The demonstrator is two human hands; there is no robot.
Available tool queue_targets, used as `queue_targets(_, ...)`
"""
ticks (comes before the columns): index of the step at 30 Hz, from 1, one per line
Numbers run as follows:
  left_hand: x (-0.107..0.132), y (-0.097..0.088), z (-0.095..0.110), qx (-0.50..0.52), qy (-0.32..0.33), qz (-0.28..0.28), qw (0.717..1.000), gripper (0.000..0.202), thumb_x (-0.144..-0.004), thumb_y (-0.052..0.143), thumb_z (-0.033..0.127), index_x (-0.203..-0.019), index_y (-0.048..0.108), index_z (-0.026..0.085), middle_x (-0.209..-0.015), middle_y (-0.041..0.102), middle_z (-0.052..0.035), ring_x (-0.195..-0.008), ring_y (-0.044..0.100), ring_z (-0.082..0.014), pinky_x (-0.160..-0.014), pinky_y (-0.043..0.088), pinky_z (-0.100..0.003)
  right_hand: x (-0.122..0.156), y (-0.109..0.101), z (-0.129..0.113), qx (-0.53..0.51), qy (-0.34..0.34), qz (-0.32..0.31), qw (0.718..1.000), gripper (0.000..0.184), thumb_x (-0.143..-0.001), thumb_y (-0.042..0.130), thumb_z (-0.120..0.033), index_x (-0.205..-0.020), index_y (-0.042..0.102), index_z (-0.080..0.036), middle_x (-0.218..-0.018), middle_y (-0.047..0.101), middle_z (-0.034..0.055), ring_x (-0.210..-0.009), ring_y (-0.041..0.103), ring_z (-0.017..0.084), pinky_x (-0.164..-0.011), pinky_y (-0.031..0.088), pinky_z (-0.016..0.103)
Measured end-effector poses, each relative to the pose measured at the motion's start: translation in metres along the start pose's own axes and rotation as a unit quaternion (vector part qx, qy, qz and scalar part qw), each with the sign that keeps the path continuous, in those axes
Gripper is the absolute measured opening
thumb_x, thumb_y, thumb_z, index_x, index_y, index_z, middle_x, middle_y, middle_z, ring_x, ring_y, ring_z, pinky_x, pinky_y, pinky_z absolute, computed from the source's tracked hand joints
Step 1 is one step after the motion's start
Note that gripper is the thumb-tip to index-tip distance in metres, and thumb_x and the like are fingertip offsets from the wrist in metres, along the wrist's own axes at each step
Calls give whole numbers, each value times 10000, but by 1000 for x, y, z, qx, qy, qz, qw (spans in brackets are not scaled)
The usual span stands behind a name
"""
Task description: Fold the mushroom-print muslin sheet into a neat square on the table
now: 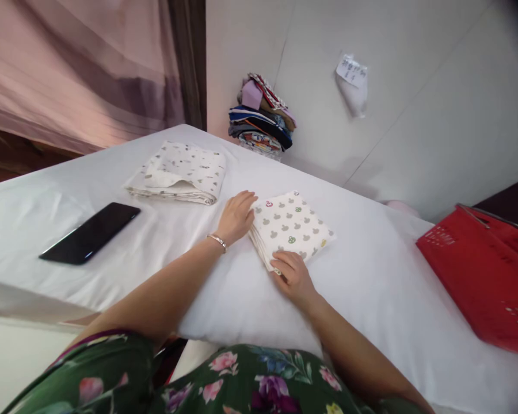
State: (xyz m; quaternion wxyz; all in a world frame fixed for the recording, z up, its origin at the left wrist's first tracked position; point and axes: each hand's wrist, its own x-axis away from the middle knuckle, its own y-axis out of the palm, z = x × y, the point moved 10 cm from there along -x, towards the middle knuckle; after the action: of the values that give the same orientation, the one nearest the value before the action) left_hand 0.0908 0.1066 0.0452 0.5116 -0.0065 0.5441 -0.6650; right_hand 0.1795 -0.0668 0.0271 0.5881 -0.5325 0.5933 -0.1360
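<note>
A folded white cloth (291, 224) with grey, green and pink prints lies on the white-covered table in front of me. At its left edge my left hand (237, 217) rests with fingers stretched out, the fingertips touching the fold. My right hand (292, 277) is at the near corner, its fingers bent over the edge and the thumb below, pinching the layers. A second folded cloth (185, 169) with small dark prints sits further back to the left, its top layer slightly lifted at the front.
A black phone (90, 233) lies on the white table cover (259, 313) at the left. The red basket (487, 276) is at the right. Behind the table's far edge is a stack of folded fabrics (261, 118). A labelled plastic packet (353, 86) appears further back.
</note>
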Motion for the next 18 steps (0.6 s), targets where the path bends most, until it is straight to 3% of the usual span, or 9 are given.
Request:
queue_targets(2,5,23,14,-9,45,-83,995,442,-880,375,345,-1296,444,214,-1422,399,-68,-1345,281,-230,-1098,219,-471,2,3,-1,9,1,-7,1000,255,-846,511,-195,-1089,589,-206,-1136,606,101,-1101,525,223,-930,431,442)
queue_targets(5,13,53,8,-27,15,-177,984,483,-895,321,443,-1323,417,242,-1458,344,-52,-1362,245,-245,-1088,204,-528,9,7,-5,31,5,-36,999,317,-857,479,-185,-1166,549,-177,-1225,563,125,-1201,460,225,-1010,366,454)
queue_targets(9,14,60,3,-49,11,-181,982,498,-901,280,445,-1343,394,245,-1472,317,-45,-1376,210,-239,-1091,175,-551,14,10,-10,38,21,-120,992,443,-852,501,-240,-1275,461,-113,-1355,452,160,-1313,332,243,-1077,273,457)
queue_targets(12,13,60,4,-60,22,-176,982,507,-900,273,447,-1350,386,244,-1469,322,-50,-1373,217,-248,-1089,164,-560,1,-2,-6,13,34,-146,989,498,-866,508,-372,-1301,438,-140,-1376,436,138,-1331,308,230,-1081,272,433)
queue_targets(15,12,61,2,-62,23,-176,982,515,-896,273,462,-1357,377,255,-1472,315,-51,-1372,220,-257,-1083,164,-570,-19,-20,14,33,60,-112,991,509,-893,451,-445,-1327,414,-182,-1423,378,112,-1368,226,225,-1098,228,445)
queue_targets(18,11,62,1,-60,21,-177,982,510,-895,277,469,-1354,377,270,-1471,317,-47,-1369,226,-259,-1076,166,-580,-25,-17,48,83,111,-116,984,534,-900,413,-486,-1346,391,-194,-1450,334,106,-1375,198,250,-1102,186,489)
